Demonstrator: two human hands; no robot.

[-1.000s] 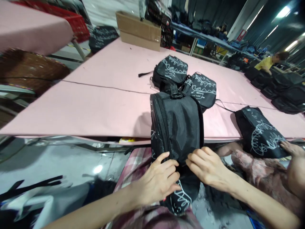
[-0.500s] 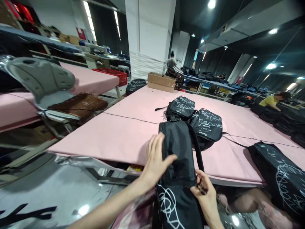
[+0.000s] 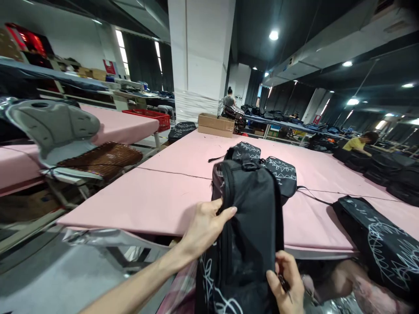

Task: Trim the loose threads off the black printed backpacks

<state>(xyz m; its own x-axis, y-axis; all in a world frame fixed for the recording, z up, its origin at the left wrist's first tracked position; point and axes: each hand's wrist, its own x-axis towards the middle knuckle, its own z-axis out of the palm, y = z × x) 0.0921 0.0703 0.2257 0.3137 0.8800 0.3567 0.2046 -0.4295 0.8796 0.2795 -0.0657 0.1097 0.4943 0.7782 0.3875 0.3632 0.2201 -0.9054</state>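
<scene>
A black backpack (image 3: 252,213) with white scribble print stands tilted in front of me at the pink table's near edge, its narrow side panel facing me. Along its left border, my left hand (image 3: 203,226) grips the fabric near the zipper, with the thumb laid over the panel. My right hand (image 3: 290,281) pinches the lower right edge. A small dark object with a thin tip (image 3: 284,283) shows within the right hand; its kind is unclear. Just behind are two more printed backpacks, one (image 3: 247,150) partly hidden and another (image 3: 283,172) to its right.
Another printed backpack (image 3: 379,240) lies at the right edge of the pink table (image 3: 170,196). At the far end sits a cardboard box (image 3: 216,125). A grey chair (image 3: 55,122) stands left. A person in yellow (image 3: 355,144) works at the far right.
The backpack has been raised and turned, showing its zippered left border. My left hand has gone from lying spread on the panel to gripping that border. My right hand stays on the right edge.
</scene>
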